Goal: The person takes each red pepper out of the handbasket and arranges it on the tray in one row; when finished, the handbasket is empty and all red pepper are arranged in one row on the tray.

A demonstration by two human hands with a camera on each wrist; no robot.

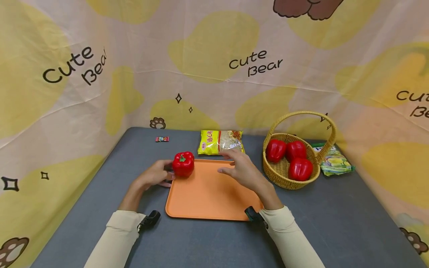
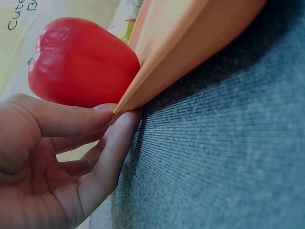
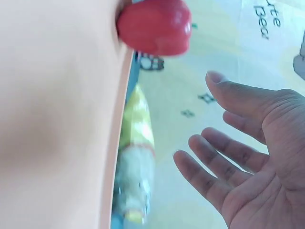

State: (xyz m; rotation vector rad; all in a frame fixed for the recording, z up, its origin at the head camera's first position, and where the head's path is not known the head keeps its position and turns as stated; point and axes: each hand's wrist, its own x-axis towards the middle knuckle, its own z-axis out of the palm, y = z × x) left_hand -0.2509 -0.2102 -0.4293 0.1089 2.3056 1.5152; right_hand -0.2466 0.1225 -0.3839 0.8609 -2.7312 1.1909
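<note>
An orange tray [image 1: 211, 195] lies on the grey table, with a red bell pepper [image 1: 183, 164] standing at its far left corner. My left hand [image 1: 155, 174] pinches the tray's left rim between thumb and fingers, right beside the pepper. In the left wrist view, the thumb [image 2: 78, 119] lies on top of the rim and a finger supports it from below. Over the right part of the tray hovers my right hand [image 1: 244, 171], fingers spread and relaxed, holding nothing. The right wrist view shows its palm [image 3: 267, 191] facing the pepper's side.
To the right stands a wicker basket [image 1: 281, 179] with a tall handle and 3 red bell peppers inside. A green packet [image 1: 336, 162] lies behind it. Past the tray is a yellow food bag [image 1: 209, 142]; a small red wrapper [image 1: 162, 139] lies at back left. Printed cloth hangs behind the table.
</note>
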